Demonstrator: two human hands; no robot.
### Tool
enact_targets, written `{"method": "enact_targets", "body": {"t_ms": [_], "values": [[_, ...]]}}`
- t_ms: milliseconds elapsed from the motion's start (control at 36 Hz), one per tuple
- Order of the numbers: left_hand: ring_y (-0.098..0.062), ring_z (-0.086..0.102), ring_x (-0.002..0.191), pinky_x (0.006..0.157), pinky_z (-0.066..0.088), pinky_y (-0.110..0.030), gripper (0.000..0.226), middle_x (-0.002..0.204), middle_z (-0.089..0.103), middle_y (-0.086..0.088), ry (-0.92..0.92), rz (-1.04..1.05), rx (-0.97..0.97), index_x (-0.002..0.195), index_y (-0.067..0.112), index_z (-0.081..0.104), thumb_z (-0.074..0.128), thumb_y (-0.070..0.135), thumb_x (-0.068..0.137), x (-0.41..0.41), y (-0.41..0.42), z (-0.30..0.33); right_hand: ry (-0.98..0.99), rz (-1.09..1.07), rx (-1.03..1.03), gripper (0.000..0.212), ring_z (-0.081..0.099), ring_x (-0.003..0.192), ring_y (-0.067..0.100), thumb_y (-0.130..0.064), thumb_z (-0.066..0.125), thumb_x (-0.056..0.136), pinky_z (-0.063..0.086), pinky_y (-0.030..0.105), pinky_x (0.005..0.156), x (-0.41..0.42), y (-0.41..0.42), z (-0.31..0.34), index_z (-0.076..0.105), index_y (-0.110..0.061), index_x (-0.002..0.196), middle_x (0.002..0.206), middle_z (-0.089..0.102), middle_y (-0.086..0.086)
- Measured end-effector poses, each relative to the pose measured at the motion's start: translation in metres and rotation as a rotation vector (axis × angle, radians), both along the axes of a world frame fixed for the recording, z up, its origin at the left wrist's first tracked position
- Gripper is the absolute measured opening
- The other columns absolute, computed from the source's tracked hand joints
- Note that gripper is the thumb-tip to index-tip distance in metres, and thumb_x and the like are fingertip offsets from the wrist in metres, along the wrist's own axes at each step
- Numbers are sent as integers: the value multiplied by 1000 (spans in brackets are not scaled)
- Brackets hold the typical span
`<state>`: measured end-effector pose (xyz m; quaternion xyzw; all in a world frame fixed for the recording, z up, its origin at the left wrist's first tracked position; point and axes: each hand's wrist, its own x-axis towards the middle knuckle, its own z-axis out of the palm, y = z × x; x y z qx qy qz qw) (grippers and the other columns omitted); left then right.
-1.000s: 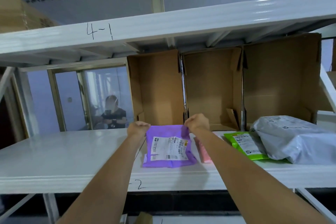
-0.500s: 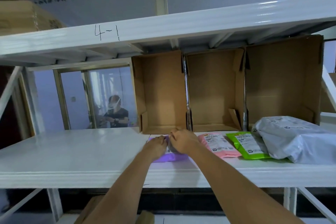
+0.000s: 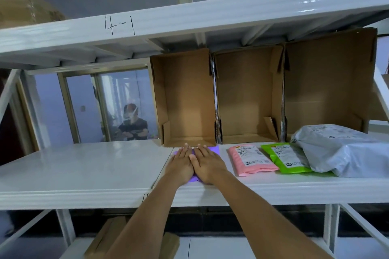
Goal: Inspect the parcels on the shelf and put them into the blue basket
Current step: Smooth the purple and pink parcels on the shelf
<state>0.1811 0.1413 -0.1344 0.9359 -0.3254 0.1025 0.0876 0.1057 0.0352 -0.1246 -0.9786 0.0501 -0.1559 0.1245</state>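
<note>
both hands, left and right, lie flat with straight fingers on the purple parcel on the shelf; the pink parcel lies just right of it.

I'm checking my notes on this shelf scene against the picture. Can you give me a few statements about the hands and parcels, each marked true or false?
1. Both hands lie flat, side by side, on the purple parcel. True: the left hand and the right hand press on it with straight fingers.
2. The pink parcel lies inside a cardboard box. False: it lies on the shelf in front of the boxes.
3. The green parcel lies between the pink parcel and the grey parcel. True.
4. The three cardboard boxes are full of parcels. False: their visible insides hold nothing.
5. The blue basket stands on the shelf. False: no basket is in view.
</note>
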Motion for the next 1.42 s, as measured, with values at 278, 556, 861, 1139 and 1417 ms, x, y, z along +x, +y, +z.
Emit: {"method": "enact_targets", "body": {"t_ms": [278, 556, 861, 1139, 1417], "values": [[-18, -7, 149, 122, 5, -38, 61, 161, -11, -3, -2, -64, 124, 154, 19, -2, 25, 40, 103, -5, 4, 5, 61, -9, 17, 60, 2, 151, 15, -45, 9, 103, 3, 37, 122, 7, -2, -3, 12, -16, 156, 164, 7, 1], [-20, 7, 149, 121, 8, -32, 57, 162, 5, -7, 71, -59, 176, 154, 15, 10, 30, 31, 104, -14, 3, 16, 65, -36, -14, 60, 33, 138, 20, -45, 9, 102, 23, 36, 115, 11, -4, -3, 38, -15, 146, 149, 41, 6], [-19, 45, 126, 105, 35, -30, 41, 140, 48, -4, 187, 9, 8, 139, 16, 42, 31, 30, 102, -34, 3, 29, 99, -44, 42, 59, 40, 133, 22, -46, 8, 102, 35, 39, 107, 7, -2, 0, 40, -17, 143, 146, 44, 5], [-22, 46, 124, 105, 37, -34, 45, 140, 47, -6, 221, 68, 59, 141, 17, 39, 35, 35, 99, -39, 2, 32, 89, -94, 72, 61, 45, 128, 23, -45, 8, 102, 38, 39, 104, 7, -2, -1, 43, -14, 140, 142, 48, 7], [-25, 51, 119, 93, 42, -35, 46, 133, 52, -9, 202, 211, 4, 132, 11, 44, 31, 38, 97, -40, -3, 29, 182, -219, 19, 75, 42, 134, 25, -57, 4, 98, 37, 36, 101, 0, -2, 4, 33, -10, 149, 150, 40, 11]]}}
